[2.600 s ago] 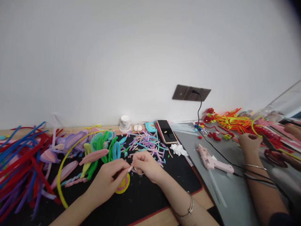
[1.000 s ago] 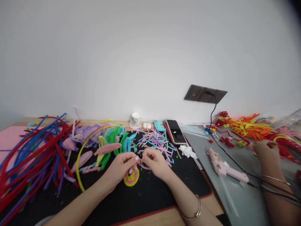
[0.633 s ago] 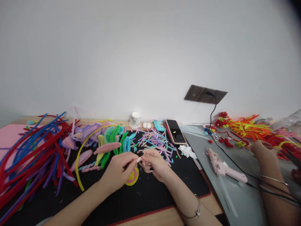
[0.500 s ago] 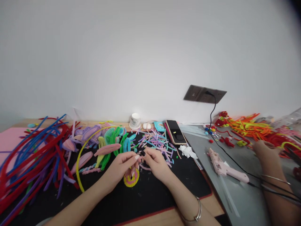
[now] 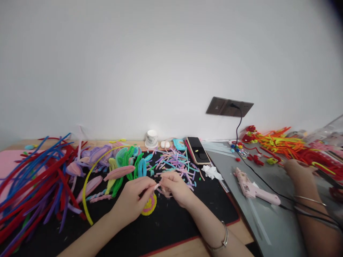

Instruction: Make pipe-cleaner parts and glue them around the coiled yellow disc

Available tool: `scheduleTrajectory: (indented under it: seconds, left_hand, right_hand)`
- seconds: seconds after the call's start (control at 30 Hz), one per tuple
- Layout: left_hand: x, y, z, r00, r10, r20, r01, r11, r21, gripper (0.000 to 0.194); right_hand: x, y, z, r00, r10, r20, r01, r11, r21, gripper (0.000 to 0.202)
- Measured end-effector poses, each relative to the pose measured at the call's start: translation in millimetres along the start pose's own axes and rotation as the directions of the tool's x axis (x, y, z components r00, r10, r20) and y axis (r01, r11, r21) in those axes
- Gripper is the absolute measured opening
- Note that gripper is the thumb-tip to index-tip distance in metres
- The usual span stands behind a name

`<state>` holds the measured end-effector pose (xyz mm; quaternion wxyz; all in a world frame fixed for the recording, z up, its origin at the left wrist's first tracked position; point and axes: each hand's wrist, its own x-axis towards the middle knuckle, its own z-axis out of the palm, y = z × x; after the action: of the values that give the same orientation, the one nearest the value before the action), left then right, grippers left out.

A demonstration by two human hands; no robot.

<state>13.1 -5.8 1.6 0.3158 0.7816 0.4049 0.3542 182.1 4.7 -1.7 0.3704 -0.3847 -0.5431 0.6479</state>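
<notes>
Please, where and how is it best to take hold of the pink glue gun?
Probably by the handle, from above and the near side. The glue gun lies flat, its slim handle pointing right, away from the nozzle at the far left end; the cord leaves the handle's tip.

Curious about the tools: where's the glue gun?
On the right of the head view, the glue gun lies on the grey surface, right of the white tissue.

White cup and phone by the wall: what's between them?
The head view shows a white rounded object, then a blue packet, between the cup and the phone.
</notes>
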Motion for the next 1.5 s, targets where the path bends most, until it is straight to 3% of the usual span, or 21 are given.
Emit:
scheduleTrajectory:
  seconds: [0.07, 0.13, 0.2, 0.27, 0.4, 0.53, 0.67, 0.73, 0.83, 0.97, 1.07, 1.13, 1.2, 1.3, 1.4, 1.5]
  left_hand:
    - [-3, -1, -1.0, 0.988, 0.153, 0.011, -0.153, 0.981, 0.118, 0.021]
    - [-3, -2, -1.6, 0.98, 0.196, 0.024, -0.197, 0.971, 0.139, 0.022]
    - [-1, -2, -2.1, 0.993, 0.116, 0.015, -0.117, 0.99, 0.084, 0.021]
    - [3, -1, -2.3, 0.998, -0.055, 0.031, 0.056, 0.997, -0.054, 0.022]
    - [8, 1, -0.2, 0.932, -0.322, 0.165, 0.361, 0.828, -0.428, 0.031]
    - [7, -2, 3.3, 0.88, -0.394, 0.265, 0.467, 0.612, -0.639, 0.032]
    - [6, -2, 4.6, 0.87, -0.401, 0.288, 0.478, 0.535, -0.697, 0.029]
    - [6, -1, 4.7, 0.876, -0.413, 0.248, 0.464, 0.582, -0.668, 0.028]
    - [6, 2, 3.9, 0.916, -0.374, 0.147, 0.393, 0.761, -0.516, 0.027]
    - [1, 1, 1.2, 0.991, -0.135, -0.013, 0.132, 0.979, -0.153, 0.021]
    - [-3, -1, -0.1, 0.994, 0.108, -0.003, -0.107, 0.993, 0.045, 0.019]
    - [-4, -3, -0.4, 0.988, 0.149, 0.029, -0.15, 0.986, 0.074, 0.02]
    - [-2, -3, -0.5, 0.998, 0.053, 0.035, -0.054, 0.998, 0.027, 0.02]
    - [3, -1, 0.2, 0.97, -0.216, 0.115, 0.238, 0.94, -0.244, 0.025]
    - [6, 0, 2.7, 0.893, -0.352, 0.281, 0.451, 0.701, -0.553, 0.031]
    - [6, 0, 4.7, 0.843, -0.382, 0.38, 0.531, 0.472, -0.704, 0.029]
  right_hand:
    - [0, 1, 2, 0.997, 0.064, 0.043, -0.07, 0.984, 0.165, 0.028]
    - [0, 1, 2, 0.996, 0.071, 0.051, -0.08, 0.977, 0.199, 0.028]
    - [0, -1, 2, 1.0, 0.022, 0.011, -0.023, 0.995, 0.094, 0.028]
    - [-1, -3, 1, 0.993, -0.103, -0.064, 0.093, 0.986, -0.141, 0.028]
    - [-5, -8, 1, 0.928, -0.364, -0.071, 0.264, 0.783, -0.564, 0.026]
    - [-7, -9, 1, 0.878, -0.478, -0.026, 0.342, 0.664, -0.665, 0.016]
    - [-5, -5, 0, 0.891, -0.449, -0.067, 0.31, 0.71, -0.632, 0.014]
    - [-4, -2, 0, 0.919, -0.376, -0.116, 0.254, 0.791, -0.557, 0.016]
    - [-2, 0, 0, 0.949, -0.271, -0.159, 0.183, 0.888, -0.422, 0.019]
    - [-2, 1, 2, 0.976, -0.17, -0.137, 0.138, 0.967, -0.215, 0.021]
    - [0, 2, 3, 0.998, -0.01, -0.065, 0.013, 0.999, 0.043, 0.022]
    - [0, 3, 3, 0.998, 0.059, -0.033, -0.055, 0.99, 0.133, 0.024]
    - [1, 3, 3, 0.997, 0.024, -0.067, -0.018, 0.996, 0.083, 0.024]
    - [-1, 2, 3, 0.97, -0.168, -0.175, 0.136, 0.974, -0.18, 0.02]
    - [-4, 0, 3, 0.927, -0.326, -0.184, 0.22, 0.872, -0.437, 0.016]
    - [-7, -1, 2, 0.891, -0.441, -0.105, 0.298, 0.745, -0.597, 0.018]
